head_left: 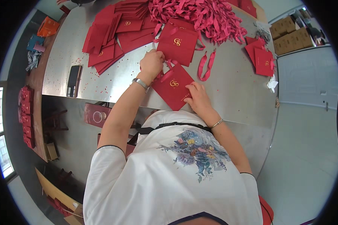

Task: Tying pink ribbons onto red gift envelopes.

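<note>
"How might that red paper gift bag (168,93) on the metal tabletop's (236,103) near edge handle?"

"Light, I'd guess, fairly stiff, easily creased; best held by its edges."

"And the hands?"

"Apart, with the bag between: right hand (200,98) touching its lower-right edge, left hand (151,64) by its upper-left edge, near pink ribbon (171,62). Whether either grips, I can't tell."

A dark phone (74,81) and orange bag (49,27) at left, stacked cartons (293,36) at right
</note>
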Demonstrator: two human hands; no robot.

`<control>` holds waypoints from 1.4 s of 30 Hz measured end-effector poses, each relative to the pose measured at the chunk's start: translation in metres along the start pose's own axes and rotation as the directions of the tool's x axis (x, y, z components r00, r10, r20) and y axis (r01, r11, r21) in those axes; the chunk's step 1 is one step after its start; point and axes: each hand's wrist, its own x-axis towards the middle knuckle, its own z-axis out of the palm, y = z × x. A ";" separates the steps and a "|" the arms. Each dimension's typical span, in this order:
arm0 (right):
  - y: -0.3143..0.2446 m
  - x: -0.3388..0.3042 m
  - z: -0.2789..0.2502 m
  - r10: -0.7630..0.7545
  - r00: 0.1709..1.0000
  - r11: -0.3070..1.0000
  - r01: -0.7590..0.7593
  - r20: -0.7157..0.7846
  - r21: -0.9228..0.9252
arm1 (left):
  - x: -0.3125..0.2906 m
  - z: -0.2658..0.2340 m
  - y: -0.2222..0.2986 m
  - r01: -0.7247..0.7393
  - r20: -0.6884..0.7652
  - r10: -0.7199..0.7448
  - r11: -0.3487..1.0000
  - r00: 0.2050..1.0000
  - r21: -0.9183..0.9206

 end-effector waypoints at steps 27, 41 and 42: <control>0.017 -0.016 -0.061 0.436 0.883 0.715 -0.222 -0.175 0.663 | -0.064 -0.039 0.034 0.162 0.294 0.192 0.506 0.936 -0.847; 0.230 -0.013 -0.182 0.866 0.246 0.451 -0.009 -0.435 0.893 | -0.028 -0.012 0.043 -0.093 -0.110 0.049 0.890 0.993 -0.446; 0.227 -0.006 -0.166 0.759 0.258 0.649 -0.231 -0.597 0.725 | -0.017 -0.007 0.040 -0.082 -0.114 0.035 0.895 0.993 -0.439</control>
